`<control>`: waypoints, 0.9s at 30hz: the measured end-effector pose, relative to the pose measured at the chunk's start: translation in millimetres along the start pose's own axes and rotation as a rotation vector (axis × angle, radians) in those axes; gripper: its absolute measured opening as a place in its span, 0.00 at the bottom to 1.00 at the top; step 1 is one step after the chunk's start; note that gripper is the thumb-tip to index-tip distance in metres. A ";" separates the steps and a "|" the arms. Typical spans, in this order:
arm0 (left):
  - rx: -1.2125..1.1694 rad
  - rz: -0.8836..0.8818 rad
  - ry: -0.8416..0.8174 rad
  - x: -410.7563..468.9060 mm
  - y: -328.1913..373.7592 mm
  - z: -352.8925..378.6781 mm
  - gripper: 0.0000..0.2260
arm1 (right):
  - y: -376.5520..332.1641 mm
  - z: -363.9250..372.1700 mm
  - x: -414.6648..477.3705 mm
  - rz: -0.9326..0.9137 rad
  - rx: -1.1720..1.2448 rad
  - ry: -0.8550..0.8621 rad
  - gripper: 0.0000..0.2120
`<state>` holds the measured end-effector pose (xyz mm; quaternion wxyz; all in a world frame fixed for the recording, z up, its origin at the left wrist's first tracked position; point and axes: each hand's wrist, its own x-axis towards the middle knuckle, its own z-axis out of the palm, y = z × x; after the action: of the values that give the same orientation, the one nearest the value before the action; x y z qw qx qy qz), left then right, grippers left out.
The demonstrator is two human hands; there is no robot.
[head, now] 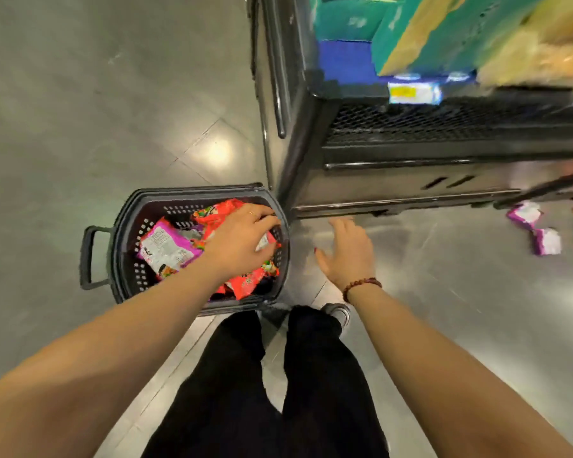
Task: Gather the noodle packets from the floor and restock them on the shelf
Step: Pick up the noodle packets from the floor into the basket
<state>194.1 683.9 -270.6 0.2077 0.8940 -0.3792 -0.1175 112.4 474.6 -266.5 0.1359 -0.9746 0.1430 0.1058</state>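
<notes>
View: head camera, looking down past both forearms at the aisle.
Left grip [242, 239]: down inside the basket [126, 209], fingers curled onto the red packets [217, 213] heaped at its right side. It appears to pinch one of them.
Right grip [348, 249]: fingers loosely spread and holding nothing, hovering over the floor [80, 127] just right of the basket, in front of the shelf [411, 180] base.
Basket load: several red packets and a purple packet [166, 246] lying printed back up on the left.
Loose packets [547, 241]: two purple and one red at the frame edge, on the floor by the shelf foot.
Packets relative to grips: the basket's packets are directly under the left grip. The loose packets are well apart from the right grip, off to its right.
Handling (judgement): light, crinkly film around a brittle noodle block, and somewhat slippery. Best taken across the flat faces or by a sealed end, without squeezing hard.
Shelf stock: teal and yellow boxes above, too blurred to identify.
</notes>
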 end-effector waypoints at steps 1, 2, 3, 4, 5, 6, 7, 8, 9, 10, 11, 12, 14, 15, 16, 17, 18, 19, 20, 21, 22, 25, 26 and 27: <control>0.017 0.052 -0.024 6.2 14.8 -2.7 0.20 | 14.4 -6.7 -14.3 0.033 -0.014 0.007 0.24; 0.037 0.102 -0.046 12.7 28.6 -3.2 0.19 | 29.5 -12.5 -28.4 0.071 -0.024 0.016 0.23; 0.059 0.147 -0.068 19.5 42.7 -2.7 0.19 | 45.0 -18.0 -42.0 0.111 -0.020 0.031 0.24; 0.079 0.186 -0.098 26.0 57.5 -1.9 0.20 | 60.8 -23.1 -55.6 0.152 -0.006 0.048 0.25; 0.099 0.217 -0.125 31.7 74.1 -0.8 0.21 | 77.1 -27.6 -69.5 0.196 0.008 0.067 0.25; 0.119 0.245 -0.153 38.5 90.6 2.5 0.21 | 94.1 -31.2 -83.3 0.239 0.016 0.084 0.25; 0.137 0.272 -0.175 45.6 108.2 6.9 0.22 | 111.2 -34.5 -96.5 0.276 0.017 0.098 0.25; 0.154 0.302 -0.192 52.7 126.5 13.1 0.23 | 128.4 -37.3 -109.8 0.314 0.021 0.102 0.24; 0.168 0.330 -0.215 59.8 146.0 20.8 0.24 | 145.4 -40.4 -123.9 0.356 0.032 0.105 0.24; 0.180 0.360 -0.244 66.5 166.6 29.8 0.25 | 162.7 -43.3 -138.9 0.399 0.046 0.112 0.24; 0.190 0.394 -0.269 72.7 188.8 39.3 0.26 | 180.4 -46.1 -155.1 0.438 0.054 0.125 0.25; 0.200 0.432 -0.277 78.5 211.5 49.1 0.26 | 198.0 -49.4 -170.8 0.472 0.057 0.134 0.25; 0.217 0.497 -0.287 86.4 258.3 69.0 0.23 | 232.3 -55.6 -202.1 0.533 0.091 0.136 0.26; 0.220 0.524 -0.281 89.8 282.3 79.3 0.23 | 250.0 -58.4 -217.3 0.556 0.108 0.143 0.26; 0.220 0.551 -0.275 93.7 305.1 90.2 0.22 | 267.3 -61.2 -232.0 0.574 0.108 0.150 0.26; 0.224 0.577 -0.277 97.2 326.9 100.4 0.23 | 283.7 -65.3 -246.1 0.591 0.099 0.160 0.26; 0.227 0.602 -0.290 100.8 348.7 110.1 0.23 | 300.2 -69.2 -260.1 0.611 0.092 0.173 0.26; 0.230 0.622 -0.308 104.8 370.2 119.7 0.23 | 316.3 -73.2 -274.3 0.635 0.094 0.190 0.26; 0.235 0.644 -0.326 108.9 390.4 128.3 0.24 | 331.2 -76.9 -287.8 0.663 0.105 0.204 0.27; 0.246 0.669 -0.341 112.7 409.5 136.4 0.24 | 345.3 -80.1 -300.8 0.695 0.118 0.213 0.27; 0.259 0.699 -0.353 116.6 427.5 144.2 0.25 | 359.1 -82.5 -312.7 0.729 0.130 0.222 0.28; 0.300 0.787 -0.385 131.3 477.0 165.2 0.25 | 399.0 -86.5 -342.0 0.832 0.144 0.242 0.27; 0.312 0.813 -0.391 136.8 492.3 170.4 0.25 | 410.4 -87.7 -349.8 0.863 0.146 0.241 0.27; 0.328 0.837 -0.395 142.7 506.8 175.2 0.25 | 421.1 -89.3 -356.2 0.890 0.150 0.244 0.27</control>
<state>-91.4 213.3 -200.0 0.0178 0.6463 -0.7517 -0.1300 -335.8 149.0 -194.0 0.1294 -0.8113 0.5695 0.0277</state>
